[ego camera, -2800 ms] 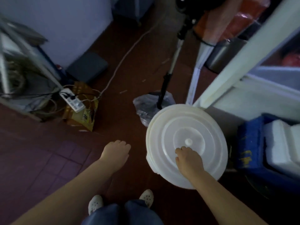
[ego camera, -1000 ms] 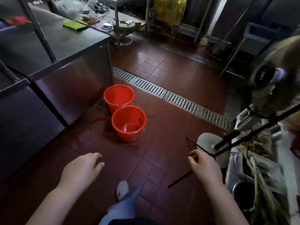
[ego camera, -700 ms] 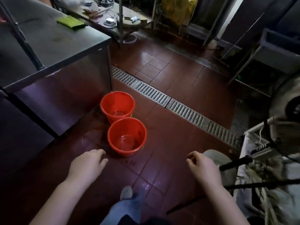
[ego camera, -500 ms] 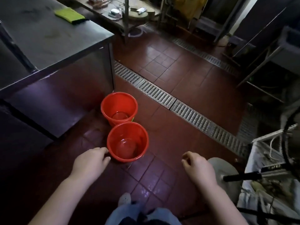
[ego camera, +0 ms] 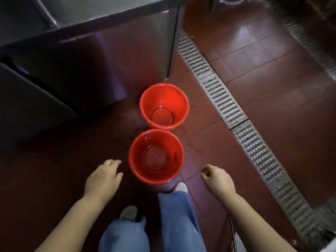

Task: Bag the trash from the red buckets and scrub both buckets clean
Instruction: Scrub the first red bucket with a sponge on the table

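Two red buckets stand upright and touching on the red tiled floor. The near bucket (ego camera: 156,157) is right in front of my feet, the far bucket (ego camera: 164,106) just behind it by the steel counter. Both show a bare bottom with a little clear water and no trash that I can make out. My left hand (ego camera: 104,177) hangs to the left of the near bucket, fingers loosely curled, holding nothing. To the right of that bucket hovers my right hand (ego camera: 217,179), also loosely curled and empty. Neither hand touches a bucket.
A stainless steel counter (ego camera: 109,51) rises at the left and behind the buckets. A metal floor drain grate (ego camera: 236,124) runs diagonally at the right. The floor near the buckets looks wet. My legs and shoes (ego camera: 180,187) are just below the near bucket.
I have walked up to the buckets; they now lie directly under my view. Both hands stay empty and have come level with the near bucket. The white lid from earlier is out of view.
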`<state>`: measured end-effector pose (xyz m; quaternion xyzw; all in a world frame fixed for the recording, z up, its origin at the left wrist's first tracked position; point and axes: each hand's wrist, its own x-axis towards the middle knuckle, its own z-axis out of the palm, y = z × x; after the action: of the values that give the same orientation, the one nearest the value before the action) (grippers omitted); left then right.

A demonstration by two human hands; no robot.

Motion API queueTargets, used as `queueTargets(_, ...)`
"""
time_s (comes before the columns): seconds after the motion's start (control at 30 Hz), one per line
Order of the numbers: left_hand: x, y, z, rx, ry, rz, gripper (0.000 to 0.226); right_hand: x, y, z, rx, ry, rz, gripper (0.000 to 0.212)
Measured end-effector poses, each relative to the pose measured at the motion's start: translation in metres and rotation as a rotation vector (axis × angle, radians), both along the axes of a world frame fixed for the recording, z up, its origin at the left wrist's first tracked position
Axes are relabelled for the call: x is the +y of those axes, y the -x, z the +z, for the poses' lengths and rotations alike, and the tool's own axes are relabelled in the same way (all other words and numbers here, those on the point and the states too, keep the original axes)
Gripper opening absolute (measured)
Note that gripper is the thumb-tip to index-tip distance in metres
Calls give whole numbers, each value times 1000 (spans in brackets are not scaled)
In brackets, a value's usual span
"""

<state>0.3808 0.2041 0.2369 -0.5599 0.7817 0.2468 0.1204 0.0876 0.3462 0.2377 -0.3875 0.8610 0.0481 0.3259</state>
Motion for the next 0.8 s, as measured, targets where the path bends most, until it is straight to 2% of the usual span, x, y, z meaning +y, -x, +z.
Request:
queueTargets(0.2,-8,29,-107,-61,-167,119,46,-56,38,-113,-6,-121,84,24)
queueTargets(0.4,-14,26,-234,-174,-322,198,45,-88,35,-248,-65,-252,101,25)
queueTargets(0.47,-18,22,-270,-195,-357,221,46,-96,30,-287,-87,-245,30,29)
queueTargets(0.57,-26,17,-319,-230,-443,278,53,-108,21,-335,-145,-208,-190,45)
queueTargets(0.63,-30,13,-349,-183,-534,388,69,-113,16,-362,-207,-171,-326,57)
queueTargets(0.7,-32,12,-369,-34,-659,546,79,-114,14,-378,-226,-120,-440,58)
queueTargets(0.8,-37,15,-373,101,-707,746,64,-110,17,-380,-181,-99,-447,47)
